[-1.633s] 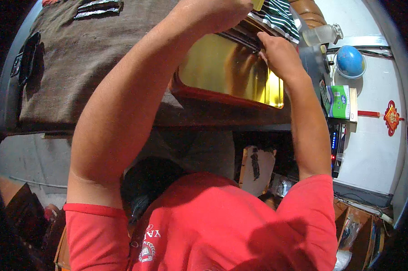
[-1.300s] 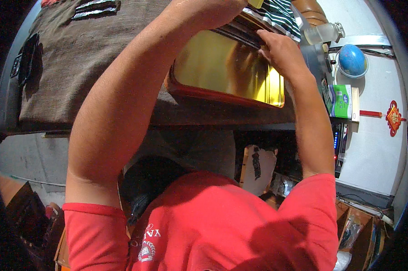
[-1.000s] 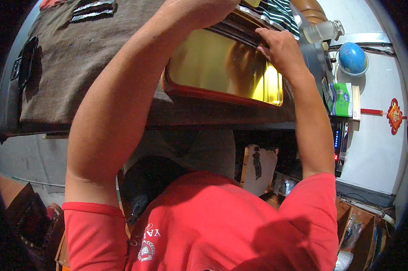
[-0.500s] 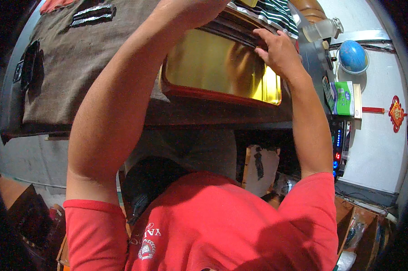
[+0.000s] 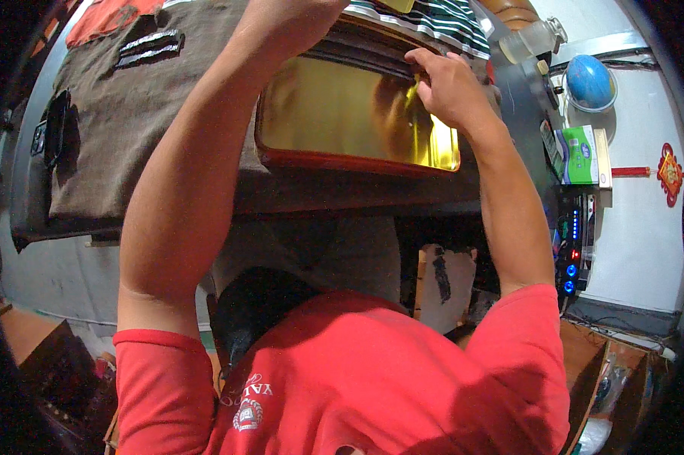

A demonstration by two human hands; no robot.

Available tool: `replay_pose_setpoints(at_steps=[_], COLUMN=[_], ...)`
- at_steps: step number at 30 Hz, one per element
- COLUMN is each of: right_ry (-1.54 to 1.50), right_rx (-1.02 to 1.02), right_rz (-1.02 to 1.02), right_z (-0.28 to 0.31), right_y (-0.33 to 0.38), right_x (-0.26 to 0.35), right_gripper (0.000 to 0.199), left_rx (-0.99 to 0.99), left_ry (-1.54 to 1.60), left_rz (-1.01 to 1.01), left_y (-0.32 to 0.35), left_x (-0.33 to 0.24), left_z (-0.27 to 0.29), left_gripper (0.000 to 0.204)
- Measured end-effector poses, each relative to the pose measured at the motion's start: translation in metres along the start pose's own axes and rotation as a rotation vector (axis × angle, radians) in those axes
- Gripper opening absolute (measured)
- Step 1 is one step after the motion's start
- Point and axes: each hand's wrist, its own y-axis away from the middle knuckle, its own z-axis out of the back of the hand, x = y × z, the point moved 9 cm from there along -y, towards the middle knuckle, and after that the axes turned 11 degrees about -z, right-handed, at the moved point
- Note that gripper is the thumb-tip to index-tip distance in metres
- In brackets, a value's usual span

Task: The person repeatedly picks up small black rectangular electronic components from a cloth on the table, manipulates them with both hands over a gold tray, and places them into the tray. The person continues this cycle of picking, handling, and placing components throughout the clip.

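A shallow rectangular tin box [image 5: 334, 106] with a shiny gold inside and a dark red rim lies in front of me on a brown cloth. Dark brown layered bands run along its far side. There my right hand [image 5: 452, 87] is closed at the far right corner, thumb and forefinger bent around the dark edge, with its reflection in the gold surface. My left hand [image 5: 300, 19] reaches over the box's far left corner. Its fingers lie beyond the top of the picture, so what they touch is hidden.
The brown cloth [image 5: 167, 114] covers the dark table. Striped green and white cloth [image 5: 459, 34] lies beyond the tin. To the right are a glass bottle [image 5: 531, 42], a blue globe [image 5: 588, 82], a green packet [image 5: 579, 155] and a device with blue lights [image 5: 573, 250].
The view has turned slightly, shifting the whole scene. Both hands keep nearly the same places at the tin box, and the right hand's fingers look much as before.
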Motion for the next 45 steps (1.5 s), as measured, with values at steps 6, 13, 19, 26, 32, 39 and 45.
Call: replay_pose_setpoints(at_steps=[6,13,19,26,32,39,45], right_ry=[-0.030,-0.113,-0.107,-0.175,-0.112,-0.036,0.009], right_rx=[0.002,-0.005,-0.029,-0.026,-0.062,-0.084,-0.116], right_rz=[-0.050,-0.068,-0.067,-0.071,-0.072,-0.072,-0.056], right_z=[-0.004,-0.007,-0.008,-0.007,-0.004,-0.006,-0.006], right_y=[0.002,0.006,0.003,0.002,0.004,-0.001,-0.005], right_x=[-0.009,-0.015,-0.017,-0.016,-0.015,-0.011,-0.010], right_gripper=[0.040,0.038,0.037,0.036,0.036,0.040,0.044], left_rx=[-0.014,-0.021,-0.005,0.007,-0.025,-0.012,0.029], left_ry=[0.023,-0.015,0.000,0.019,0.045,-0.046,-0.034], left_rz=[-0.017,-0.032,-0.019,0.028,-0.055,-0.039,-0.008], left_y=[-0.002,-0.004,-0.003,-0.003,-0.002,0.000,-0.005], left_x=[0.007,0.014,0.014,0.017,0.006,0.004,0.008], left_z=[-0.002,-0.006,-0.005,-0.007,-0.004,-0.002,-0.006], left_gripper=[0.028,0.028,0.027,0.027,0.027,0.029,0.029])
